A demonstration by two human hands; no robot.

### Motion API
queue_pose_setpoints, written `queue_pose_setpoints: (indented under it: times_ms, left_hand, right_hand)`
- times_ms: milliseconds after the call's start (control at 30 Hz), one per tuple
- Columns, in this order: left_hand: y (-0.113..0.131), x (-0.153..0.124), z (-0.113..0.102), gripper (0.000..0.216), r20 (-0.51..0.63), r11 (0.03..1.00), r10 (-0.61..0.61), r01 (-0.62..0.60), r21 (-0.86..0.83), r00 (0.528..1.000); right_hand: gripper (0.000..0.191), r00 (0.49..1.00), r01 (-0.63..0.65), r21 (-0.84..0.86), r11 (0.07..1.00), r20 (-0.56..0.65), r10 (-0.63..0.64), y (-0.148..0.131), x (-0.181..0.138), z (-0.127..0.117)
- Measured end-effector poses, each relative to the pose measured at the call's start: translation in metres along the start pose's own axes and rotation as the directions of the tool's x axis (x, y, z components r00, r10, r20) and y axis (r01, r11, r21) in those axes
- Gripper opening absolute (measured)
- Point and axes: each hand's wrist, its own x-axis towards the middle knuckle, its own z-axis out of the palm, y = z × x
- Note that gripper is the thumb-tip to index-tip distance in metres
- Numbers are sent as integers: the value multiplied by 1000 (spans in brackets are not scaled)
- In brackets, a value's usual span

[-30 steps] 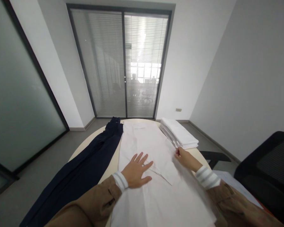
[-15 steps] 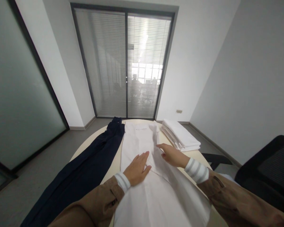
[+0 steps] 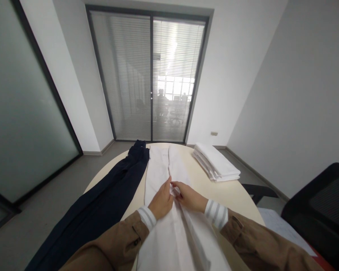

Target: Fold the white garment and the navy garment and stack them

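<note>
A dark garment (image 3: pixel 110 192) lay left of the white garment (image 3: pixel 157 169) on your table (image 3: pixel 203 186). Your left grip (image 3: pixel 161 201) touched the latter, closure indiscernible; your right grip (image 3: pixel 190 197) pinched its folded edge, left of 1 white stack (image 3: pixel 219 161).

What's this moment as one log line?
Left hand: on long white cloth; right hand: at its folded edge; leftward: long navy fabric; rightward: folded white stack; beneath: round cream table

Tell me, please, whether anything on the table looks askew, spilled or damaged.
Nothing looks spilled or damaged. Only the dark blue garment looks askew, seeming to run past the left edge of the table, while the white garment shows no visible stain and the white stack lies neatly folded.
</note>
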Motion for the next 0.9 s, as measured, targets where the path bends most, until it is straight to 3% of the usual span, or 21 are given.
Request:
queue_pose_setpoints:
  times_ms: [200, 433, 667, 900]
  left_hand:
    - [-1, 1, -1, 78, 8, 1000, -23, 23, -19, 1000]
    - [0, 2, 1, 81, 19, 999, -43, 43, 22, 999]
    - [4, 0, 3, 81, 49, 985, -56, 47, 168, 997]
    - [-2, 1, 2, 77, 74, 992, 3, -12, 127, 997]
  right_hand:
    - [62, 1000, 0, 90, 996, -19, 2, -8, -9, 5]
    - [78, 1000, -12, 218, 976, -20, 17, -3, -18, 18]
    - [57, 997, -17, 308, 951, -66, 40, 4, -28, 23]
    - [59, 999, 29, 320, 947, -44, -16, -7, -31, 15]
